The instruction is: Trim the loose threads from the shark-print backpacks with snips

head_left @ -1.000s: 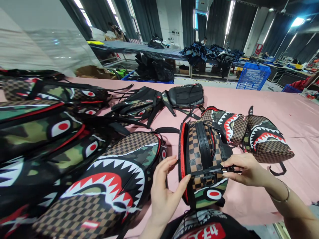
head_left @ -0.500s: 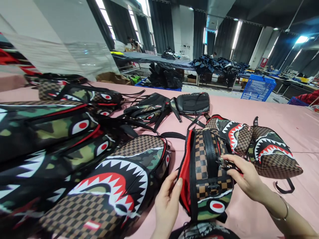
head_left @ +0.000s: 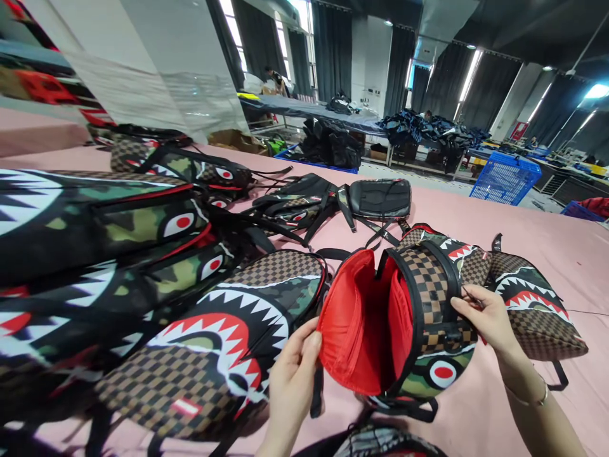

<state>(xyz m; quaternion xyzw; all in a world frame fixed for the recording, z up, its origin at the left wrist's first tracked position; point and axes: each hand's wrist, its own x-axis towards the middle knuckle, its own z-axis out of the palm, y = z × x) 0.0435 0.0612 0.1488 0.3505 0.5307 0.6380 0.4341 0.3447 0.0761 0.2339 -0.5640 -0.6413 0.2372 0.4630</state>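
A brown checkered backpack with green camouflage and a red-and-white eye stands in front of me, its main compartment gaping to show a bright red lining. My left hand pinches the edge of the lined panel on the left, thumb on the near side. On the other side, my right hand has thumb and fingers closed on the backpack's edge near its black top strap; exactly which part it grips is partly hidden. Just left of my left hand lies another checkered backpack with a shark-mouth print.
Several camouflage backpacks are piled at the left of the pink table. Two shark-print bags lie at the right. Black straps trail across the middle. A blue crate stands beyond the table, and a person is far back.
The backpack's opening has spread wide, exposing the red lining. My left hand has pulled its panel leftward, and my right hand has moved right with the other side. The view has shifted slightly.
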